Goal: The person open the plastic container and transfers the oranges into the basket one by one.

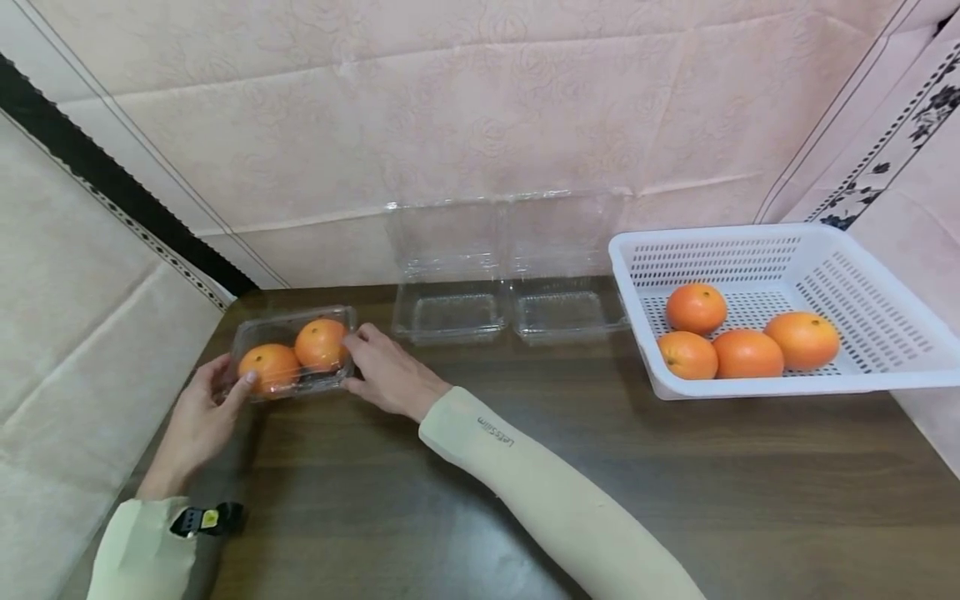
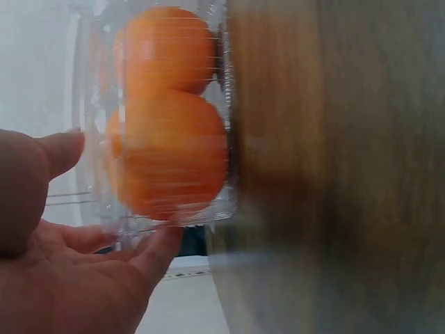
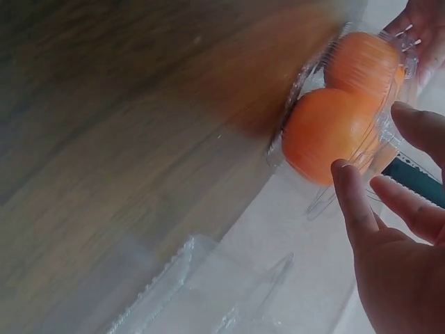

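A clear plastic clamshell container (image 1: 300, 385) with two oranges (image 1: 321, 344) inside is at the left end of the table. Its lid lies over the fruit; whether it is latched I cannot tell. My left hand (image 1: 201, 417) grips the left end, with the thumb on the near side and fingers around the end in the left wrist view. At the opposite end, my right hand (image 1: 393, 371) holds the container between thumb and fingers. The right wrist view shows those fingertips (image 3: 341, 167) against the plastic.
Two open clear clamshell containers (image 1: 450, 312) stand side by side at the back, lids raised against the cloth-covered wall (image 1: 480, 125). A white perforated basket (image 1: 885, 333) at the right holds several oranges (image 1: 748, 354). Brown wood tabletop (image 1: 525, 467) extends toward me.
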Tool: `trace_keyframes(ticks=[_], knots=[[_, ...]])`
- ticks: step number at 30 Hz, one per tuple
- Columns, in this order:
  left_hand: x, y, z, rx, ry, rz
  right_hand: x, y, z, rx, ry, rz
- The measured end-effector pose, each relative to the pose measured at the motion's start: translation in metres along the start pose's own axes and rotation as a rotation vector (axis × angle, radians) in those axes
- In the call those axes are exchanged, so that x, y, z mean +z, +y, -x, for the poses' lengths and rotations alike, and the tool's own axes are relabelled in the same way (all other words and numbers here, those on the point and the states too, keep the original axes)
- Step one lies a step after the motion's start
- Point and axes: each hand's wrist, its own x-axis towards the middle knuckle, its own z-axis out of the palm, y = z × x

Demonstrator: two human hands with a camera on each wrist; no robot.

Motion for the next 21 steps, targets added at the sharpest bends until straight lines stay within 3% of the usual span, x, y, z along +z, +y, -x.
trace_keyframes(ticks=[6,13,21], knots=[[-0.002,0.007,0.012,-0.022,-0.073,-0.06,-0.006,0.004,0.012,-0.037,-0.026,-0.022],[-0.004,0.013,0.033,0.061,-0.164,-0.113,-0.013,0.006,0.031,-0.085,-0.046,0.011],[0.012,0.028,0.056,0.118,-0.148,-0.138,-0.025,0.011,0.061,-0.108,-0.066,0.022]])
